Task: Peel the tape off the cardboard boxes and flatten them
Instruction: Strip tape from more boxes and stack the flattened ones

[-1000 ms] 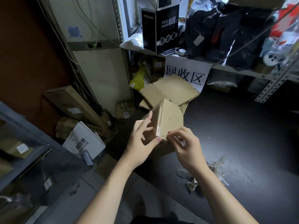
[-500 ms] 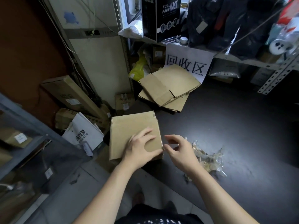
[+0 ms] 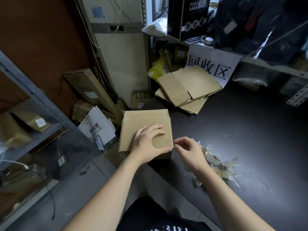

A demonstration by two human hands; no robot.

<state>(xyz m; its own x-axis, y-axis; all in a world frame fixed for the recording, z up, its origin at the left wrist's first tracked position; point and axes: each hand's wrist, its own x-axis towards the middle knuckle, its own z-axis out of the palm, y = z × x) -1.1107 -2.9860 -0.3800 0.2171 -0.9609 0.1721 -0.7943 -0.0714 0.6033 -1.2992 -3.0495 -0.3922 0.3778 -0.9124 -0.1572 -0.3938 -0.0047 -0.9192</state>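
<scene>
The box (image 3: pixel 145 129) stands closed at the centre of the frame, on the left edge of the dark table (image 3: pixel 250 127); what is inside cannot be seen. The left hand (image 3: pixel 148 144) presses on its top with fingers spread and arched, not grasping. The right hand (image 3: pixel 188 150) is just right of the box's near right corner, fingers loosely bent, holding nothing visible. So the right hand seems nearer to that corner seam. The peeled tape (image 3: pixel 216 164) lies right of it, and the flattened boxes (image 3: pixel 188 89) are at upper centre.

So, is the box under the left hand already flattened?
No, the box under the left hand stands as a full cube, unlike the flattened cardboard stack behind it.
</scene>
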